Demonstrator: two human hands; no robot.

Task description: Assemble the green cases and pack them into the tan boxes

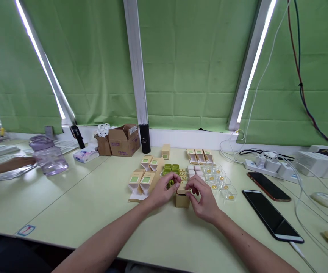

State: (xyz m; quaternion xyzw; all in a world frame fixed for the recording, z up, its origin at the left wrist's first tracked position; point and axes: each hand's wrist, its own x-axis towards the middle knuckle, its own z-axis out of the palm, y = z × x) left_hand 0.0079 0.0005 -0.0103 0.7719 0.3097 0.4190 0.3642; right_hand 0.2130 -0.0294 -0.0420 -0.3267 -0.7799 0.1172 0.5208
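Note:
A small brown cardboard box [182, 201] stands upright on the table between my hands, its top flap partly raised. My left hand [165, 188] has its fingers curled together at the flap's left side. On the other side, my right hand [203, 198] pinches the flap's edge between thumb and fingers. Left of the hands lie several open boxes with green labels [146, 179]. Just behind my fingers are green cups [172, 167], small yellowish pieces [183, 174] and pale pink blocks [195, 169]. Clear plastic cups [217, 177] with golden bottoms sit to the right.
More small boxes [200, 156] and a single box [166, 151] stand farther back. Two phones [272, 214], a power strip [269, 168] and loose cables lie right. A carton [124, 141], black cylinder [144, 138] and purple jug [49, 157] stand left, near another person's hand [19, 163].

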